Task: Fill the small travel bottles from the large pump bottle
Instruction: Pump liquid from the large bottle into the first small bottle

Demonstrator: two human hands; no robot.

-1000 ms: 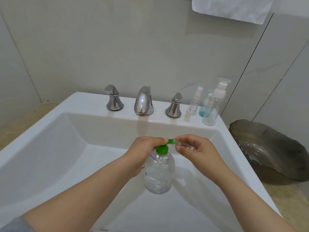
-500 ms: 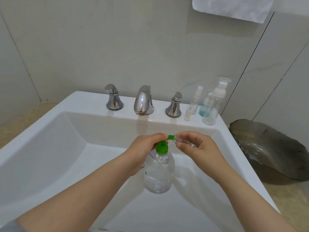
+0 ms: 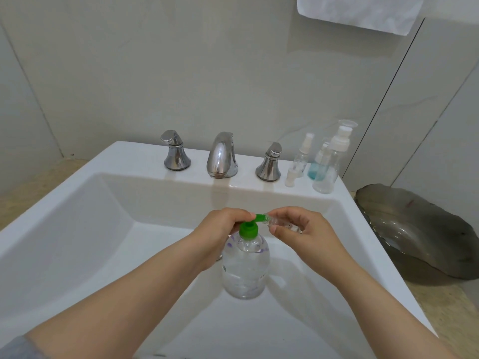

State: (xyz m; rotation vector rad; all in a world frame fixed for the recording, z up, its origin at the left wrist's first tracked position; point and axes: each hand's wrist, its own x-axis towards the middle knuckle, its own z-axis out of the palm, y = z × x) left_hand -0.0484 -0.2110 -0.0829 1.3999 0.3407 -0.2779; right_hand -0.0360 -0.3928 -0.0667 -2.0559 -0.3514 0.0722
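With fingers [image 3: 241,217] of left hand [image 3: 220,229] curled over the green pump [image 3: 249,229], grips the top of the pump bottle [image 3: 245,270], upright in the sink [image 3: 77,198] at 6 o'clock from the tap [image 3: 223,156]. With right hand [image 3: 303,231] pinches a small bottle [image 3: 278,223], clear, tilted nearly flat, mouth at the spout tip, at 3 o'clock from the pump. Has more travel bottles [image 3: 324,174] standing on the sink ledge at 3 o'clock from the tap, just beside the right handle [image 3: 268,164], one holding blue liquid. Faces a white towel [image 3: 357,11] on the wall at 1 o'clock and a dark dish [image 3: 420,229] on the surface at 3 o'clock from the sink.
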